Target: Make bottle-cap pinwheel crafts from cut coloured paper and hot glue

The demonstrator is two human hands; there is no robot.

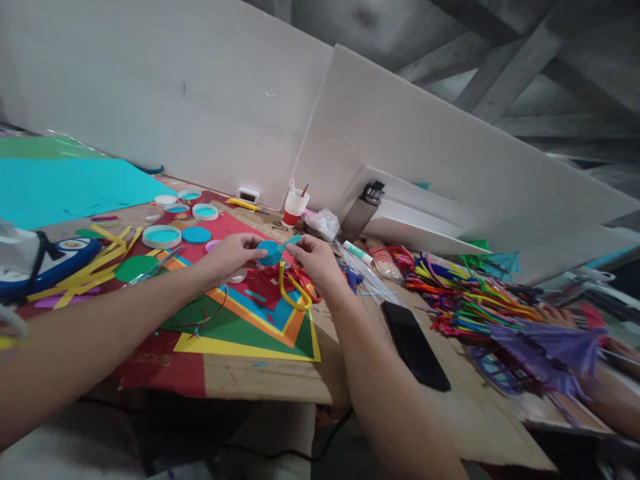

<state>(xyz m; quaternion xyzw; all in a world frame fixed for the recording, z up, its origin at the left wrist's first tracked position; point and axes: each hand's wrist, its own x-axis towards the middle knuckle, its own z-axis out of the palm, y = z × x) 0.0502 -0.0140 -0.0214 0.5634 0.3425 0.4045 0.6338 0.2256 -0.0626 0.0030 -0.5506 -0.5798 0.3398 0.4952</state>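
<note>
Between the fingers of my left hand (239,257) is a small round blue piece (269,254), like a lid or disc. My right hand (314,261) pinches a narrow blue paper strip (291,242) that meets the disc's right side. Both hands are raised over stacked coloured paper sheets (225,327) in red, blue, orange, green and yellow. A yellow curved loop (304,303) shows just beneath my right hand. Further left are a white-rimmed round lid (162,236), a flat blue disc (197,235) and a green disc (136,268).
A black phone (416,345) lies right of my forearm. Colourful pipe cleaners (470,297) are heaped beyond it, near a purple paper umbrella (550,353). A paper cup (295,207) and a glue stick (357,252) stand or lie behind. Scissors (155,265) and yellow strips (90,265) lie left.
</note>
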